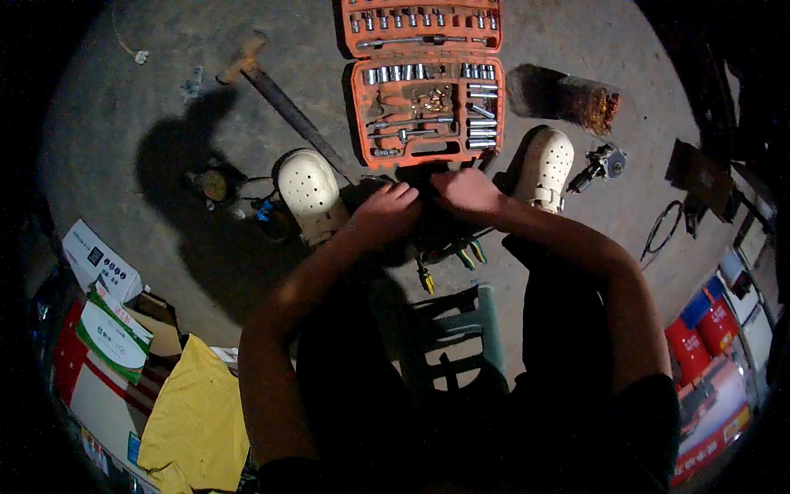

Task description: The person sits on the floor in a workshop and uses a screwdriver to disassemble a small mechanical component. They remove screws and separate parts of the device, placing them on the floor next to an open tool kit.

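Between my feet, both hands work close together at a dark object too deep in shadow to make out. My left hand (385, 215) has its fingers curled in at the left side of it. On the other side my right hand (469, 194) is closed, fingers bent down and partly hidden. Just beyond them lies an open orange socket set case (360, 115) with rows of sockets, ratchet tools and small brass-coloured pieces. A yellow-handled tool (427, 278) and a pair of green-and-yellow handles (471, 255) lie on the near side of my hands.
A long-handled hammer (284, 104) lies left of the case, a charred-looking block (568, 100) right of it. Cream clogs (310, 191) are on my feet. A metal mechanical part (607, 167) sits at right, a green stool (487, 329) below, yellow cloth (197, 420) and boxes lower left.
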Motion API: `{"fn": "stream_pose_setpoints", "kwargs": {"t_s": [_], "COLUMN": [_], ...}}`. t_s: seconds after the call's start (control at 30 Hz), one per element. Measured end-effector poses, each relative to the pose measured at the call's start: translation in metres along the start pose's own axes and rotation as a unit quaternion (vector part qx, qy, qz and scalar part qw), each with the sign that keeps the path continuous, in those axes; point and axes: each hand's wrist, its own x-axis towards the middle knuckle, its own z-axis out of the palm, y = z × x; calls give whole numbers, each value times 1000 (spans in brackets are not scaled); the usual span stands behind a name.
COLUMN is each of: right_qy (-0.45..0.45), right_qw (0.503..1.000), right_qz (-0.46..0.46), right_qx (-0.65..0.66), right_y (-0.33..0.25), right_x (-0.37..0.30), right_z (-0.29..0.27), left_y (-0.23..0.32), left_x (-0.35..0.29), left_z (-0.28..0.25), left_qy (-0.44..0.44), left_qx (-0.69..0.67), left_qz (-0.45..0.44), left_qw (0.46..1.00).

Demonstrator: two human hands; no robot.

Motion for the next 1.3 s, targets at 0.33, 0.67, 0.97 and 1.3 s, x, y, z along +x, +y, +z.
{"fn": "stream_pose_setpoints", "kwargs": {"t_s": [0.33, 0.67, 0.97, 1.3], "right_qy": [363, 389, 189, 232], "right_qw": [931, 821, 890, 887], "right_qz": [44, 269, 332, 292], "right_qx": [-22, 320, 247, 273], "right_y": [42, 50, 53, 60], "right_x": [24, -20, -39, -52], "right_z": [-54, -26, -33, -33], "left_y": [-16, -39, -32, -41], "left_x": [52, 134, 140, 147], "left_z": [-43, -44, -52, -50], "left_qy": [270, 231, 262, 252], "left_qx": [-36, -97, -82, -124], "left_qz": [-181, -311, -313, -367], "left_qw": [945, 917, 909, 887]}}
